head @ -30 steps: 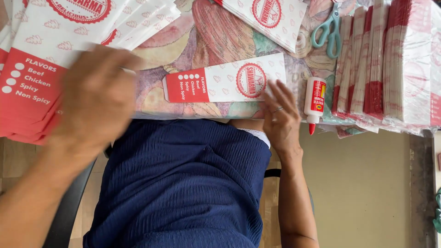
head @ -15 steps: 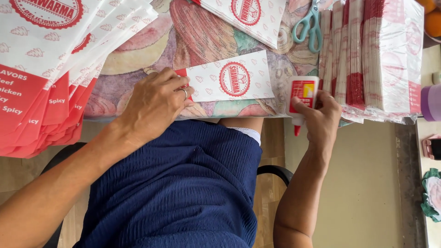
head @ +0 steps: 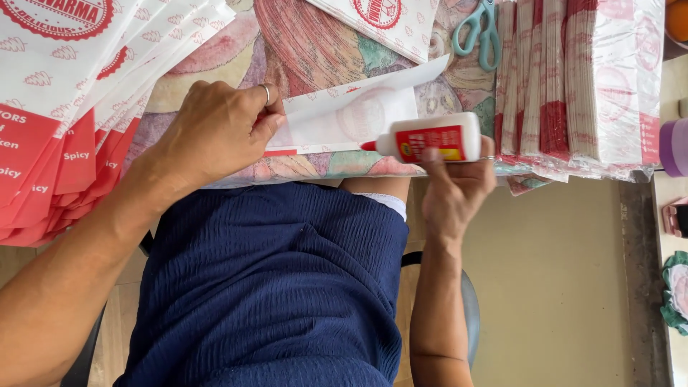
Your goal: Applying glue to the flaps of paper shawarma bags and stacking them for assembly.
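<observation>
Head view — glue bottle [head: 430, 137] over paper sleeve [head: 344, 118]

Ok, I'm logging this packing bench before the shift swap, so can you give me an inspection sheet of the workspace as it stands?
Surface: table under a colourful patterned cover.
Job's things: white paper sheet, blank side up; white glue bottle with red label, red tip at the sheet's edge.
Clutter: fanned red-and-white paper bags; wrapped bag bundles; teal scissors; purple roll.
Grippers: left hand pins the sheet; right hand grips the bottle.
Cables: nothing seen.
Surroundings: person seated in blue garment; beige floor.
</observation>
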